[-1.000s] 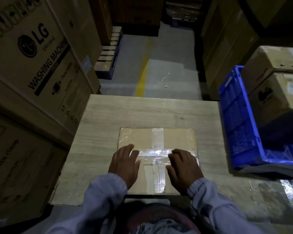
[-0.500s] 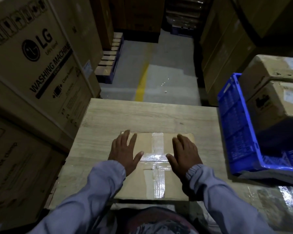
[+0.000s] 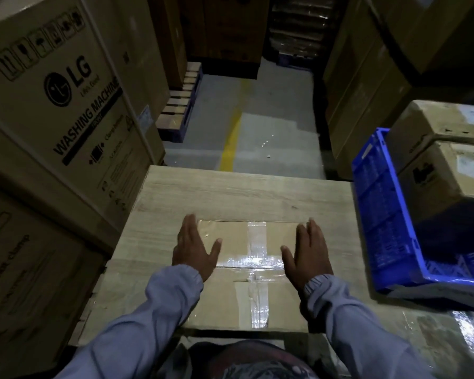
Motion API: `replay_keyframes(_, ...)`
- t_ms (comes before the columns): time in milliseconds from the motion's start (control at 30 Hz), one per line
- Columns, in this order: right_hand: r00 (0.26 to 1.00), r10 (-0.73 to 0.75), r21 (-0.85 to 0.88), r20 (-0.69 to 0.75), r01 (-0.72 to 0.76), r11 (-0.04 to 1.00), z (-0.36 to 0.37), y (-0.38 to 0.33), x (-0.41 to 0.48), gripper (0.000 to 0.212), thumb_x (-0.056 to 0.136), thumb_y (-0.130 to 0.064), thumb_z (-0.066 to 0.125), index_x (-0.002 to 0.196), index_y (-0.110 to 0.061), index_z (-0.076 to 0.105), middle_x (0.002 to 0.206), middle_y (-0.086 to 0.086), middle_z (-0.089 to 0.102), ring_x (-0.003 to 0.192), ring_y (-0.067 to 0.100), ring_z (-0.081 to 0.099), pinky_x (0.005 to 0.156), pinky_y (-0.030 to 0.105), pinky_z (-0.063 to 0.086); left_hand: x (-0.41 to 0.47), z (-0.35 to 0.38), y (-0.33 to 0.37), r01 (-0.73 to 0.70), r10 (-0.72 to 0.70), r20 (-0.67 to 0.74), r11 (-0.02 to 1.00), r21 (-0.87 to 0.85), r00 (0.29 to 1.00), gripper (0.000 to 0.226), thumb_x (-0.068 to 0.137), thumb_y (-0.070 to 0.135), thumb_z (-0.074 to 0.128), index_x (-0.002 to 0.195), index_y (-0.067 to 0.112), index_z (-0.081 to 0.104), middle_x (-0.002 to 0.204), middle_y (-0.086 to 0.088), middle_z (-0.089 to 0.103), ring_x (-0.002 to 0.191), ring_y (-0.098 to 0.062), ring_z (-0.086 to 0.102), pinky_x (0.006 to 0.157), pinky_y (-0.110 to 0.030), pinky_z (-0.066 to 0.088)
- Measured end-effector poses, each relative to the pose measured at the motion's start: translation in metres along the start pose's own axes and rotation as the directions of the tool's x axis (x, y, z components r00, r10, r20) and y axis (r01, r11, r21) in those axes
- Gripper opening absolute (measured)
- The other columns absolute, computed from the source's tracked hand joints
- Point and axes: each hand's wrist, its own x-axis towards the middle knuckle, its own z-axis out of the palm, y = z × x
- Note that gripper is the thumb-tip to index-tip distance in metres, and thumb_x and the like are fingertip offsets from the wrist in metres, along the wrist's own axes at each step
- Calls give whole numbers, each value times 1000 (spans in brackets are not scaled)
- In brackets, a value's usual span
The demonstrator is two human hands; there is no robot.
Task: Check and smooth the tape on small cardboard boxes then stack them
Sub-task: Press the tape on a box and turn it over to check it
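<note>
A flat brown cardboard box (image 3: 231,299) lies on the wooden table (image 3: 244,192) right in front of me. Clear shiny tape (image 3: 256,259) crosses its top, one strip along the seam and one across it. My left hand (image 3: 195,248) lies flat on the box's far left part, fingers straight and reaching its far left corner. My right hand (image 3: 308,250) lies flat on the far right part, fingers straight toward the far right corner. Both thumbs point inward at the tape. Grey sleeves cover both arms.
A blue plastic crate (image 3: 389,214) stands on the table's right side, with brown cartons (image 3: 449,170) stacked in and behind it. Large washing machine cartons (image 3: 58,110) wall in the left. Beyond the table runs a grey floor with a yellow line (image 3: 230,143) and a pallet (image 3: 179,105).
Both hands have slid apart and away from me across the box top, from beside the tape cross at the middle out toward the far corners. The box has stayed put.
</note>
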Motion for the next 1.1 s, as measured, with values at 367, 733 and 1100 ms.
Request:
replay_keyframes(367,782,543,599,305,-601,529,-26,3,-18,47,71,-58,60,103,-24,64,89,5,68,78,27,67,75,47,59,5,-14,-3,626,-524,368,735,-261,768,106,72,92,18,129,11,55,128,-18,58,112,-35,56,104,-40,40)
replay_keyframes(733,906,384,668,178,-398,629,-95,3,-6,41,96,-51,45,123,-20,50,109,5,56,90,20,56,67,27,39,23,-66,26,509,-335,385,499,-701,860,76,78,85,37,106,22,70,102,-8,70,96,-28,64,93,-43,48)
replay_keyframes(1100,948,265,627,174,-314,712,-82,5,-31,37,89,-44,63,124,-32,59,100,-7,67,92,16,63,75,27,46,-6,-65,14,348,-259,267,860,-374,928,59,91,65,43,118,17,61,110,-8,66,97,-27,61,85,-32,46)
